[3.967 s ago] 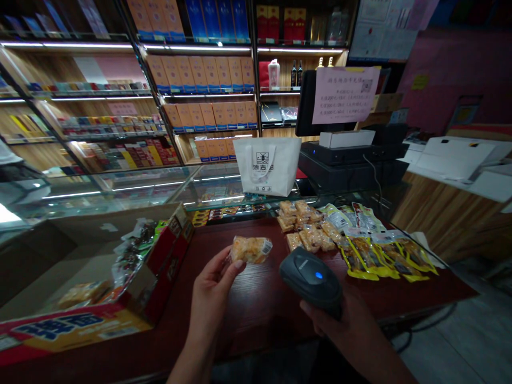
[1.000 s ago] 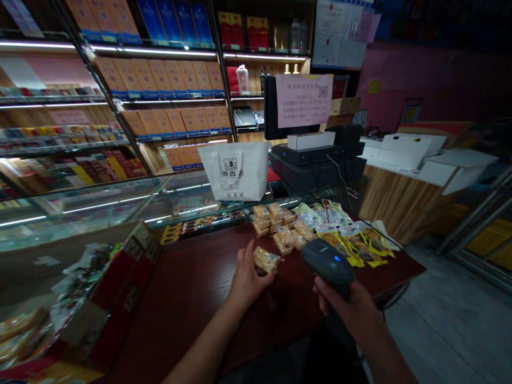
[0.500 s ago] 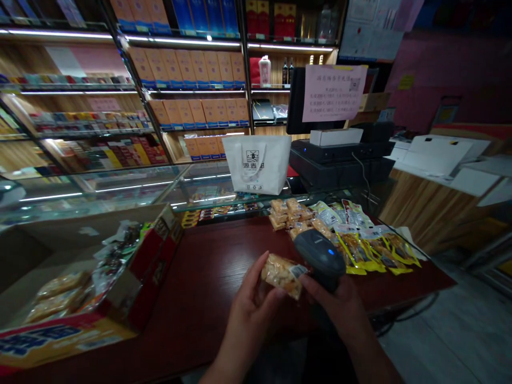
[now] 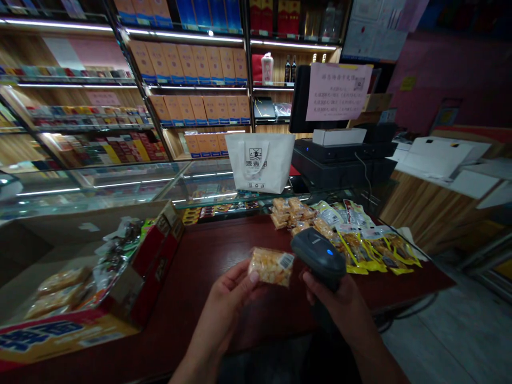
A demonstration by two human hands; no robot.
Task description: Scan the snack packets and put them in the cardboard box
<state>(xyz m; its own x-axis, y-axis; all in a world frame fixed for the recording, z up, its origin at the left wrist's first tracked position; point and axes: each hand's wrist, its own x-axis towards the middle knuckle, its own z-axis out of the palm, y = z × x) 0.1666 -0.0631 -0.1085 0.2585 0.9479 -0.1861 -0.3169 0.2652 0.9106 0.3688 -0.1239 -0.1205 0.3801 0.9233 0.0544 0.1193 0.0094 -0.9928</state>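
Note:
My left hand point(image 4: 236, 290) pinches a clear-wrapped snack bar point(image 4: 269, 266) by its left end, with a white barcode label facing up at its right side. Just right of it, my right hand point(image 4: 334, 298) is wrapped round the grip of a dark barcode scanner point(image 4: 319, 250), whose blue light glows on top. The scanner's head points at the bar, a small gap apart. Behind the scanner lie several wrapped snack bars point(image 4: 294, 210) in a heap. Beside them rest several yellow-edged snack packets point(image 4: 372, 248), flat on the red-brown counter point(image 4: 200, 261).
An open carton point(image 4: 100, 320) with wrapped snacks stands at the left. A white paper bag point(image 4: 260, 160) is at the back on the glass case point(image 4: 160, 181). A monitor with a pink notice point(image 4: 336, 96) stands behind the packets, above a dark cash drawer point(image 4: 340, 165).
My left hand has drawn the snack bar left, away from the scanner, and turned its label into fuller view. My right fingers no longer touch the bar; the scanner has barely moved.

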